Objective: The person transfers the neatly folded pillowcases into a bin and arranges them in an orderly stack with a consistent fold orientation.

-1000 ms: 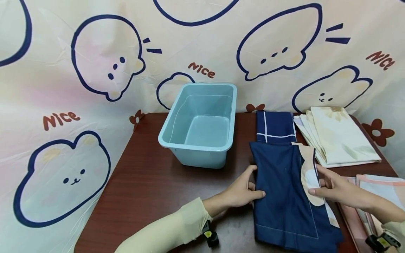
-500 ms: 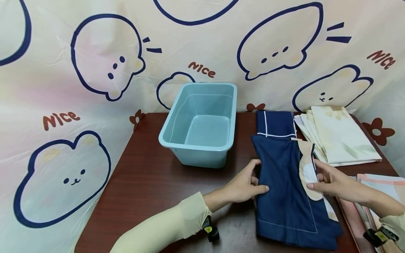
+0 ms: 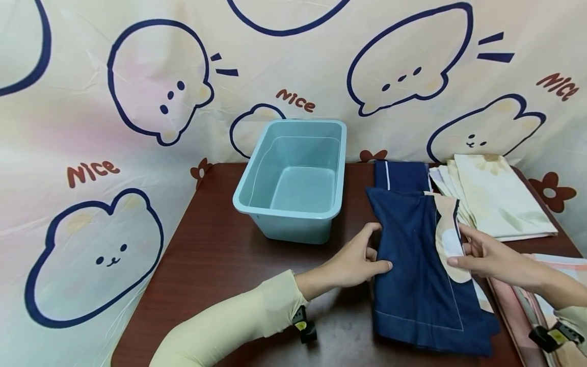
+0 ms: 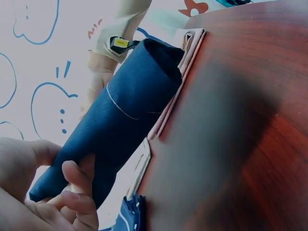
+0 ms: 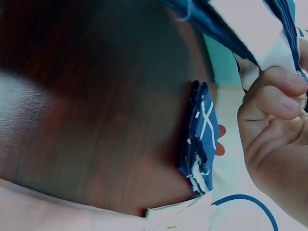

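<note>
Navy cloth (image 3: 408, 275) between left hand (image 3: 352, 262) and right hand (image 3: 495, 259)

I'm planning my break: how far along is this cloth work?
Looks done: the white-lined cloth, cream cloth and pink cloth lie folded. In hand: the blue cloth, held off the table between left hand and right hand. Remaining, probably: setting that raised cloth down.

The left hand (image 3: 350, 262) and right hand (image 3: 492, 259) face each other, pinching, thumbs (image 3: 381, 266) pointing inward, fingers (image 4: 81, 202) curled.
</note>
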`<control>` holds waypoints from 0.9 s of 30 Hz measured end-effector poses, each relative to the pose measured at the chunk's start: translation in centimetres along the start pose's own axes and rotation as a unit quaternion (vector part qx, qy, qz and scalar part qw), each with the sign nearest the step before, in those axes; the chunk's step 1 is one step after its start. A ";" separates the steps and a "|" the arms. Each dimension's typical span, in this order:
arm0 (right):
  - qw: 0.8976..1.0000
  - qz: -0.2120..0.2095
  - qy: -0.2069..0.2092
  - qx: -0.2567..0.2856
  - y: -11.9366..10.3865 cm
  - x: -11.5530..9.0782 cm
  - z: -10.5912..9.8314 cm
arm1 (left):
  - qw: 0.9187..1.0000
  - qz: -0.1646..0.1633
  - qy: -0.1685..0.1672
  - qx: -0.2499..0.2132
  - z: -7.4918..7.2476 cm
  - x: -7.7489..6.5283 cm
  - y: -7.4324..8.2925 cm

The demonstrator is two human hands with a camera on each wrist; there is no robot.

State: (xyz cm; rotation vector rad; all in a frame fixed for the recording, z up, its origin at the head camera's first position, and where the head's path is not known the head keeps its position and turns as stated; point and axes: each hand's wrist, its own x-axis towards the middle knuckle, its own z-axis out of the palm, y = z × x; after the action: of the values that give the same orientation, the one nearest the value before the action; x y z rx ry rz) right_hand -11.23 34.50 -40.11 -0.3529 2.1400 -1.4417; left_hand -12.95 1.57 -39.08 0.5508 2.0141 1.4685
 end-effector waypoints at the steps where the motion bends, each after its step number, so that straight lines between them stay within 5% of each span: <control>1: 1.000 0.003 0.003 -0.005 -0.2 0.0 -0.1 | 1.000 0.000 0.001 0.001 -0.1 0.0 0.1; 21: 0.997 -0.027 0.041 -0.059 -3.9 0.9 -1.2 | 0.998 0.035 0.028 0.034 -2.6 -0.6 2.7; 27: 0.997 -0.051 0.029 -0.043 -4.5 1.0 -1.3 | 0.999 0.034 0.026 0.000 -3.5 -0.8 3.5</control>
State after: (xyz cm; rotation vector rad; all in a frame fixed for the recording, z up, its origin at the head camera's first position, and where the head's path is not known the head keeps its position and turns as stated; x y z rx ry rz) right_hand -13.17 33.26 -35.91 -0.4635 2.2638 -1.4349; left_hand -14.72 -0.35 -34.75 0.5923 2.0523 1.5379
